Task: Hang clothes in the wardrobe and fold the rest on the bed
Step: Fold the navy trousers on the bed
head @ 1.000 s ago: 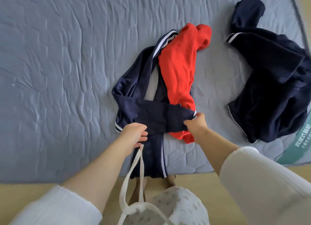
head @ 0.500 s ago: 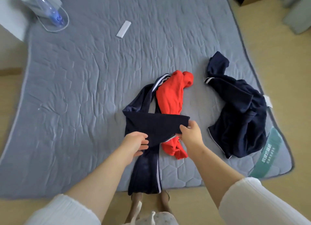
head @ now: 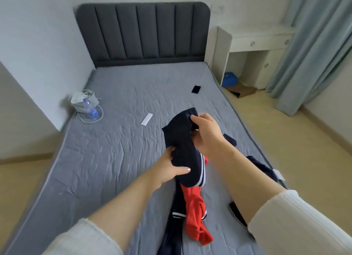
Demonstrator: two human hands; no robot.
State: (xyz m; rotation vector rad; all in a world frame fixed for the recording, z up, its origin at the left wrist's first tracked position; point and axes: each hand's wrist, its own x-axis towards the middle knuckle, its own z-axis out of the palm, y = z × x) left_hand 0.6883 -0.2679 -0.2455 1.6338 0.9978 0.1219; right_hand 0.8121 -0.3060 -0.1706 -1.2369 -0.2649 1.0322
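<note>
Holding the navy garment [head: 182, 144] up over the bed [head: 118, 150] with both hands, near the foot end, right of centre.

- Left hand [head: 169, 169]: grasping the lower part of the bunched navy fabric, thumb across the front, fingers curled in behind.
- Right hand [head: 205, 132]: grasping the top edge of the same piece, thumb and fingers pinching the dark cuff-like end.
- White-striped edge of the navy garment hangs just below the left hand. The rest trails down toward the near edge of the mattress.
- Red garment [head: 196, 212] comes out from under that striped edge and runs down alongside the navy tail. Its lower end lies crumpled on the mattress.
- Second navy garment [head: 255, 163] lies on the bed to the right, mostly hidden behind the right forearm.
- Both sleeves white, pushed up the forearms.

Other items on the bed:
- water bottle [head: 91, 109] leaning on a white bag [head: 83, 99] at the left edge
- white bar-shaped object [head: 146, 119] mid-mattress, can't tell what it is
- dark phone [head: 196, 89] near the right edge, cable [head: 205, 71] attached

Dark padded headboard [head: 142, 31] at the far end. White desk [head: 253, 43] and pale blue curtain [head: 314, 45] to the right.
</note>
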